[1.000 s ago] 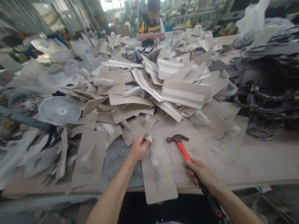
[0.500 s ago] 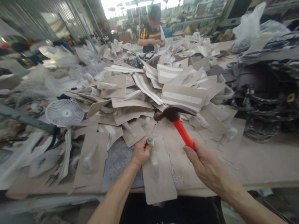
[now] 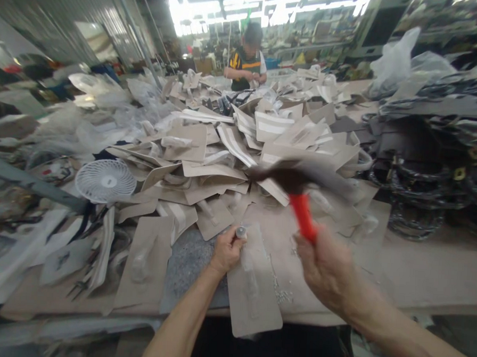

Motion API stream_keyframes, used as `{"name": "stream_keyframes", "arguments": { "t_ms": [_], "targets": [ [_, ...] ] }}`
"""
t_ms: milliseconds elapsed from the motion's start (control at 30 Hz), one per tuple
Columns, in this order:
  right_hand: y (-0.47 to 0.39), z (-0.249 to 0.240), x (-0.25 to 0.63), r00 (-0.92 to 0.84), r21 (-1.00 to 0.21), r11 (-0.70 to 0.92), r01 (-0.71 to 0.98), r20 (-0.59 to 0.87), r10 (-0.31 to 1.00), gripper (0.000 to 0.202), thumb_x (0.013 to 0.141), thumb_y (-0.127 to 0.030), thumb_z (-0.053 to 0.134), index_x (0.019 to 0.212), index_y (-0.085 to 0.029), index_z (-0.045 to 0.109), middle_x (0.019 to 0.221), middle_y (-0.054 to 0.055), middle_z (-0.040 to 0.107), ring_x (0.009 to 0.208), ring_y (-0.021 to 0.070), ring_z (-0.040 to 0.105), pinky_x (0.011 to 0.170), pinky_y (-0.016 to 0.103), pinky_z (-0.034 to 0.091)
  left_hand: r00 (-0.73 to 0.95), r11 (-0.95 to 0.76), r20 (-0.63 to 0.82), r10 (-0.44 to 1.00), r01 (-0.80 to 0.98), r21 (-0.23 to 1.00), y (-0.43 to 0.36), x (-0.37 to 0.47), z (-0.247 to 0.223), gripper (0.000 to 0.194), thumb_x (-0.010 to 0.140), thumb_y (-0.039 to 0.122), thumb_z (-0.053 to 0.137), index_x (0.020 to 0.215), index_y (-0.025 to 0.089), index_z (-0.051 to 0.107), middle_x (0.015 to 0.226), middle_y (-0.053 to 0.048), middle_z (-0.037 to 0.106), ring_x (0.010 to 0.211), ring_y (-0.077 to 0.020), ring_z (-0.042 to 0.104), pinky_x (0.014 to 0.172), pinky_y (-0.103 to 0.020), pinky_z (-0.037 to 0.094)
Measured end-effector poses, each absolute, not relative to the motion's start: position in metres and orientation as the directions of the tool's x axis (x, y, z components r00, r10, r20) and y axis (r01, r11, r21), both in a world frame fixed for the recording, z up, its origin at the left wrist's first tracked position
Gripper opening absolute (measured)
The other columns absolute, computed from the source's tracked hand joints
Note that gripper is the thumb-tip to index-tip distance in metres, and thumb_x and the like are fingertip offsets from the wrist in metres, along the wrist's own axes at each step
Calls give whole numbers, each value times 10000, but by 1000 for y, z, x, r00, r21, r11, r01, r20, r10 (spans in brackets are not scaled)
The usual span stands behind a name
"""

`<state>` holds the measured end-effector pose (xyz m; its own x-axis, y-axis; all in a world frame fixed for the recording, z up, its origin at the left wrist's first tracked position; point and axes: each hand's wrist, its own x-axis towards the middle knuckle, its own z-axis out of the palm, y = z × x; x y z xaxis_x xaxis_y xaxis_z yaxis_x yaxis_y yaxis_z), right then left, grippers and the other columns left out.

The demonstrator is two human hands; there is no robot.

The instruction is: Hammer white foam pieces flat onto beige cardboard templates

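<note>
My right hand (image 3: 329, 268) grips a claw hammer by its orange handle (image 3: 302, 216). Its dark head (image 3: 302, 177) is raised above the table and smeared by motion. Between the fingers of my left hand (image 3: 227, 247) stands a short metal punch (image 3: 241, 232), its round top facing up. The punch is held at the far end of a beige panel (image 3: 255, 312) with a plastic-wrapped handle; its lower tip is hidden. That panel overhangs the table's front edge, partly over a grey slab (image 3: 189, 266). Small light pieces (image 3: 282, 295) lie scattered beside the panel.
A large heap of beige panels (image 3: 206, 179) covers the middle of the table. Dark wrapped bags (image 3: 419, 150) are stacked at right. A white fan (image 3: 105, 180) and a metal bar (image 3: 30, 181) stand at left. Across the table, a person (image 3: 247, 62) works with both hands.
The hammer has been lifted and swung toward me and to the right, away from the punch. My left hand keeps the punch in place on the panel. The view has tilted slightly.
</note>
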<state>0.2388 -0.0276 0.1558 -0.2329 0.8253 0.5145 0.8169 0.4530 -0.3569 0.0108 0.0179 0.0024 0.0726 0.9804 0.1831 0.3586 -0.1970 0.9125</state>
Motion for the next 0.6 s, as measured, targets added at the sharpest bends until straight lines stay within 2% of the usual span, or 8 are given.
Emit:
{"name": "stream_keyframes", "arguments": {
  "t_ms": [67, 133, 233, 367, 433, 500, 567, 600],
  "targets": [
    [-30, 132, 241, -407, -269, 477, 837, 277, 870, 252, 1008, -309, 323, 815, -218, 457, 517, -21, 511, 393, 106, 346, 466, 304, 128, 75, -183, 167, 983, 349, 919, 18, 11, 1, 195, 824, 262, 557, 962, 175, 663, 733, 1, 601, 664, -152, 543, 639, -248, 398],
    [-32, 112, 248, -442, -223, 442, 869, 52, 895, 230, 1004, -305, 339, 875, -207, 502, 532, -5, 547, 417, 123, 404, 488, 314, 114, 82, -171, 152, 985, 335, 927, 17, 11, 0, 231, 821, 262, 554, 1002, 173, 667, 691, 15, 574, 622, -144, 512, 607, -243, 382],
    [-32, 94, 265, -354, -255, 327, 910, -67, 933, 232, 992, -368, 370, 904, -209, 514, 584, 16, 582, 481, 150, 488, 507, 298, 151, 81, -189, 172, 982, 331, 925, 17, 11, 2, 253, 814, 253, 559, 1027, 173, 669, 742, 1, 614, 671, -153, 547, 637, -246, 408],
    [-28, 65, 291, -208, -326, 132, 936, -210, 956, 271, 988, -409, 357, 873, -215, 507, 605, 29, 596, 545, 183, 569, 537, 277, 284, 74, -219, 206, 976, 343, 913, 19, 11, 2, 226, 798, 220, 584, 1000, 175, 672, 834, -29, 675, 777, -176, 611, 738, -266, 455],
    [-29, 51, 295, -154, -258, 101, 961, -194, 969, 276, 979, -399, 369, 893, -196, 536, 683, 73, 630, 611, 216, 606, 571, 298, 358, 74, -212, 198, 977, 326, 922, 19, 10, 0, 224, 791, 216, 597, 998, 176, 672, 836, -30, 680, 767, -173, 615, 734, -265, 463],
    [-32, 45, 286, -172, -206, 162, 965, -34, 984, 287, 962, -391, 407, 994, -159, 572, 881, 146, 663, 760, 261, 637, 648, 344, 440, 67, -207, 196, 978, 304, 930, 20, 10, -1, 206, 787, 229, 612, 977, 176, 674, 825, -26, 675, 752, -168, 611, 721, -261, 468],
    [-37, 50, 262, -254, -263, 286, 922, 150, 956, 344, 953, -365, 441, 1188, -137, 545, 1135, 190, 622, 949, 280, 627, 782, 391, 494, 56, -200, 192, 980, 287, 937, 20, 10, -2, 191, 782, 248, 627, 952, 175, 677, 809, -19, 666, 741, -162, 606, 712, -256, 472],
    [-40, 55, 247, -316, -317, 364, 876, 192, 929, 379, 950, -315, 440, 1284, -147, 500, 1236, 189, 582, 1015, 267, 612, 837, 393, 499, 52, -193, 186, 981, 274, 942, 20, 11, -2, 185, 779, 256, 634, 939, 174, 677, 805, -16, 665, 739, -158, 606, 713, -253, 476]
  ]
}}
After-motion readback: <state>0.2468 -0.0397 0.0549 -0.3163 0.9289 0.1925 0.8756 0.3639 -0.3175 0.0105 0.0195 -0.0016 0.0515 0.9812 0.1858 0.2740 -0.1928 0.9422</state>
